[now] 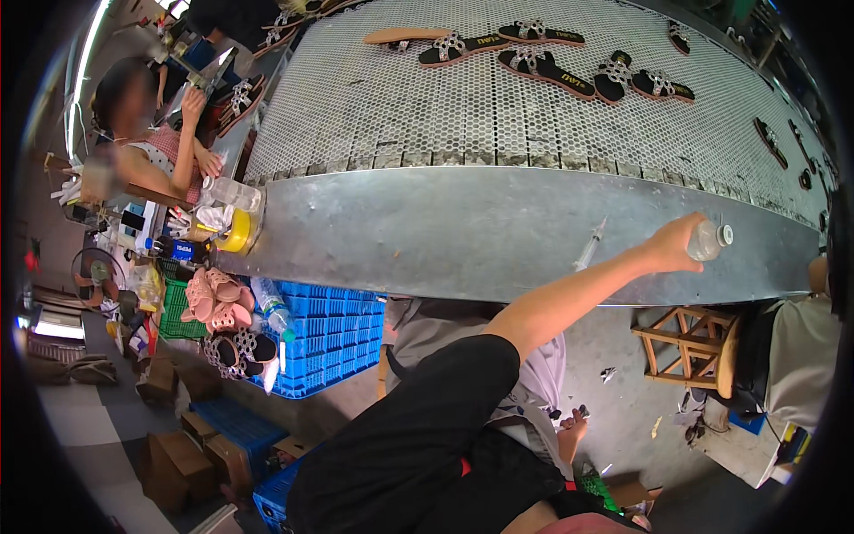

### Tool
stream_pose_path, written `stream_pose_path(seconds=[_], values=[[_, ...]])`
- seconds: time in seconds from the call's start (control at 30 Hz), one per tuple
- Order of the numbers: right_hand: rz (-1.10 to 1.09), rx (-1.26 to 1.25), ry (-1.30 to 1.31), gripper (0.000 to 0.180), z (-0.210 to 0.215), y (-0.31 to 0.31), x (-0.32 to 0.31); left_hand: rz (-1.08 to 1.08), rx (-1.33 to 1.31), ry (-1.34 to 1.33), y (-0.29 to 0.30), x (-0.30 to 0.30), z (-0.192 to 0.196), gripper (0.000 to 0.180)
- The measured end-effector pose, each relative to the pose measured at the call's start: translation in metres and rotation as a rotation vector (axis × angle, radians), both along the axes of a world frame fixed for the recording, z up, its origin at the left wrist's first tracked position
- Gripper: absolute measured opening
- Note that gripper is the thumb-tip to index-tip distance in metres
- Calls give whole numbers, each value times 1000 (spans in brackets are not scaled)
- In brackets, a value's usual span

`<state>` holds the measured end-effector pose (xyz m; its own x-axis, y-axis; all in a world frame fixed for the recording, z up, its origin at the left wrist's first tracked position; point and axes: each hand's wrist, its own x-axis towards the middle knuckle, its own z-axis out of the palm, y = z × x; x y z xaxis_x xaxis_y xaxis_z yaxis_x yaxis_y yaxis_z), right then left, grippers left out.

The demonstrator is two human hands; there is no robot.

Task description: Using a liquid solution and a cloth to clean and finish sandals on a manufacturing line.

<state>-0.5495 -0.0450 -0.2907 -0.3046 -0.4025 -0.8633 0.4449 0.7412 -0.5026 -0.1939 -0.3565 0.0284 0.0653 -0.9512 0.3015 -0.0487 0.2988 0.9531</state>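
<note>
My left hand (673, 246) reaches across to the right over the metal ledge. Its fingers are closed round a small clear bottle (704, 240) with a white cap and a thin needle-like tip. To the left of that hand a clear syringe (590, 246) lies on the metal ledge (427, 222). Low by my body, my right hand (571, 438) appears small, its fingers curled round a little dark object that is too small to name. Beyond the ledge, black slide sandals (545, 73) with glittery straps lie on a white mesh conveyor (356, 107).
A person (147, 151) works at the left. Near them stand a yellow container (236, 230) and a clear bottle (233, 193). Pink sandals (216, 296) and a water bottle (271, 307) rest on a blue crate (329, 338). A wooden stool (685, 347) and another seated person (805, 351) are at the right.
</note>
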Motion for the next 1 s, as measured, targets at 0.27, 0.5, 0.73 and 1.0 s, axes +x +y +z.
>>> stream_pose_path(seconds=[0.27, 0.5, 0.73, 1.0], values=[[106, -11, -4, 23, 14, -19, -4, -9, -140, -255, -7, 39, -7, 59], [518, 100, 93, 16, 6, 2, -19, 507, -191, -562, -18, 240, -5, 16], [802, 50, 312, 14, -113, 16, -66, 861, 42, -1474, -9, 460, 12, 28], [994, -132, 410, 17, -92, -167, -63, 735, 635, -2065, 74, 530, 24, 10]])
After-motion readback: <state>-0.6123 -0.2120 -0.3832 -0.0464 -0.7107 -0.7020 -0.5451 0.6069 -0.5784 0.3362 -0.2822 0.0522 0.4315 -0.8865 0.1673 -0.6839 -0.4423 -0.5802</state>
